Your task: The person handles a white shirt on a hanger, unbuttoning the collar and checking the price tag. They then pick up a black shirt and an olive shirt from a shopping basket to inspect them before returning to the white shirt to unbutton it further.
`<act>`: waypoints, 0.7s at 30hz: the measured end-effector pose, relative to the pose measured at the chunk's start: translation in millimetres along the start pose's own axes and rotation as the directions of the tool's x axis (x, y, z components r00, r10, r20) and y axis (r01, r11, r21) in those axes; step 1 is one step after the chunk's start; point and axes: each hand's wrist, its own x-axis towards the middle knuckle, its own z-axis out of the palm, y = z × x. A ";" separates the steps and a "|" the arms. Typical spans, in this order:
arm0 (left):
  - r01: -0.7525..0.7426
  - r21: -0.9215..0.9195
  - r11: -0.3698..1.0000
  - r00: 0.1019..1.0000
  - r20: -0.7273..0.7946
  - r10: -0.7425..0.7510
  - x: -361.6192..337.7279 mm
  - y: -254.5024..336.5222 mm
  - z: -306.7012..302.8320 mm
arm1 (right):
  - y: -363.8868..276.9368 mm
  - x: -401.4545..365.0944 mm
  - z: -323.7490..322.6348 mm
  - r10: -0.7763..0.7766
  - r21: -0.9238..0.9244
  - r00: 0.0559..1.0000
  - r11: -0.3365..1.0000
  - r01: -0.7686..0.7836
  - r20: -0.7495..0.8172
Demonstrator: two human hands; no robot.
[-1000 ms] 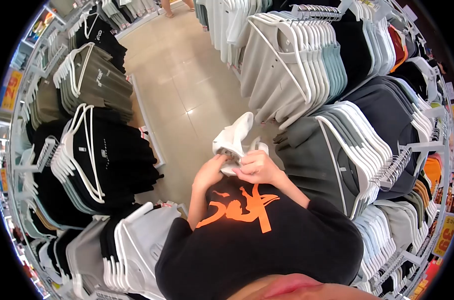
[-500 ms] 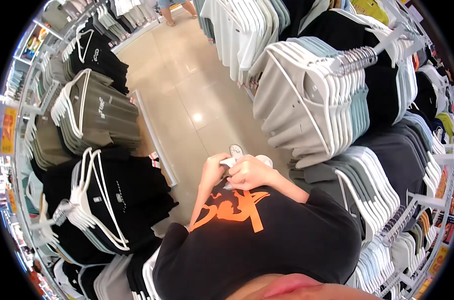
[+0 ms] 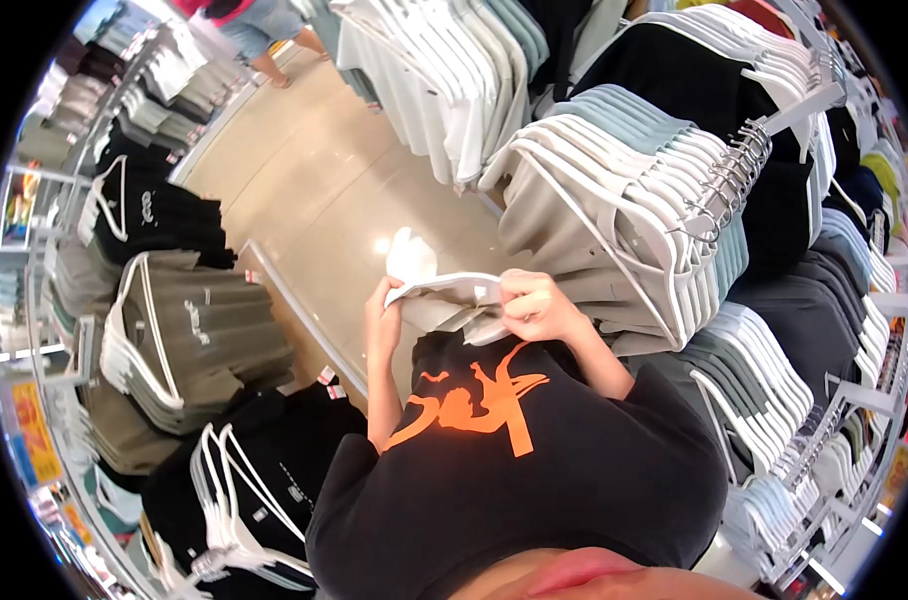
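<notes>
My left hand (image 3: 382,308) and my right hand (image 3: 536,306) are raised in front of my chest, a short way apart. Between them stretches a soft white item (image 3: 452,283), like thin cloth or a bag, gripped near its upper edge. The left fingers pinch its left end; the right fingers close round the other. One white part stands up beyond the left hand, and a greyish fold hangs between the hands. My black T-shirt with an orange print (image 3: 474,400) lies just below.
Beige-grey T-shirts (image 3: 554,215) on white hangers crowd the right side. Olive shirts (image 3: 199,320) and black shirts (image 3: 274,480) hang at left. A tiled aisle (image 3: 304,180) runs ahead, where a person (image 3: 264,40) in denim shorts stands at the far end.
My hands have moved apart, spreading the white item that was bunched between them. The view has turned, so the racks appear shifted, and more of the far person shows.
</notes>
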 end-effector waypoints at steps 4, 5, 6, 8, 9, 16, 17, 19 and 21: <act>-0.132 0.176 0.975 0.965 0.247 0.086 55.3 19.9 17.4 | 11.0 5.4 -12.6 0.121 -0.055 0.980 0.990 -0.131 -0.160; -0.231 0.304 0.924 0.938 0.322 0.129 69.7 21.8 21.4 | 13.0 8.8 -12.7 0.123 -0.085 0.975 0.986 -0.141 -0.184; -0.335 0.413 0.847 0.902 0.400 0.162 84.2 23.6 24.7 | 13.9 12.1 -12.6 0.128 -0.114 0.970 0.982 -0.154 -0.208; -0.232 0.424 0.875 0.859 0.511 -0.019 110.8 26.3 30.8 | 13.7 27.3 -6.6 0.116 -0.158 0.969 0.976 -0.152 -0.218; -0.195 0.397 0.897 0.851 0.523 -0.047 119.9 29.4 35.0 | 15.3 36.7 -2.4 0.106 -0.182 0.969 0.972 -0.148 -0.221; -0.106 -0.034 0.994 0.829 0.548 0.107 181.1 58.0 50.4 | 44.4 47.6 8.5 0.330 -0.189 0.840 0.877 -0.442 -0.431; -0.105 -0.060 0.993 0.812 0.571 0.120 186.6 68.5 53.1 | 50.0 41.4 7.5 0.358 -0.176 0.808 0.858 -0.482 -0.468; -0.146 -0.096 0.985 0.774 0.608 0.174 193.1 84.9 61.8 | 64.4 25.4 13.5 0.331 -0.226 0.728 0.803 -0.552 -0.601; -0.144 -0.060 0.988 0.728 0.670 0.147 193.8 99.6 68.0 | 73.0 19.9 24.2 0.268 -0.231 0.617 0.761 -0.607 -0.740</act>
